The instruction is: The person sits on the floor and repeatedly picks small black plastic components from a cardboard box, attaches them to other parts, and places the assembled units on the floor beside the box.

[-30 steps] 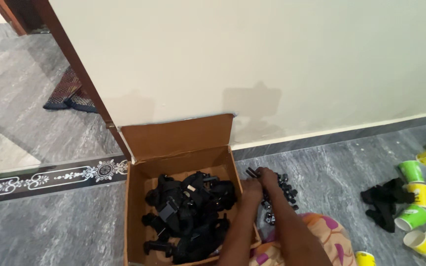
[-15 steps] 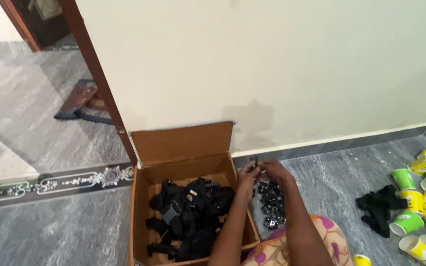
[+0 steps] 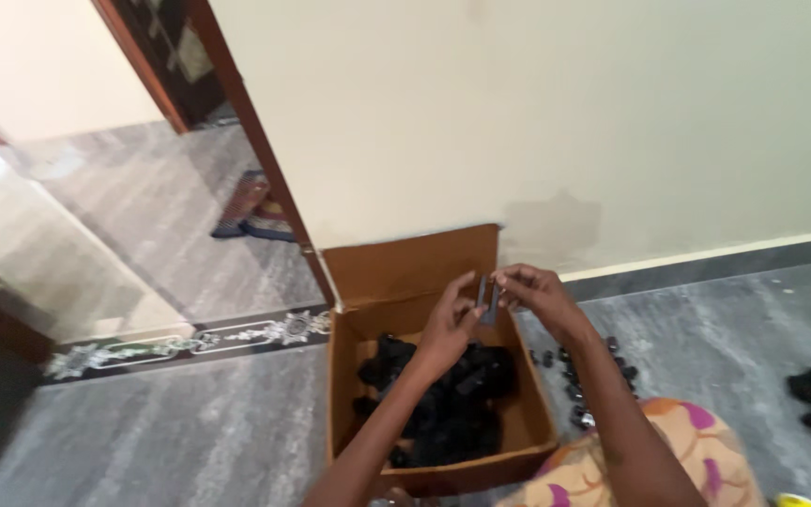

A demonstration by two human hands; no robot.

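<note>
The left hand (image 3: 450,322) and right hand (image 3: 534,289) pinched one small dark part (image 3: 487,299) between them (above the cardboard box (image 3: 405,263)); steady fingertips seemed wise.

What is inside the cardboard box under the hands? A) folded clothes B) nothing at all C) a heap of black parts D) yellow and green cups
C: the open cardboard box on the floor holds a heap of black parts, and both hands, left hand and right hand, pinch a small dark piece above it.
</note>
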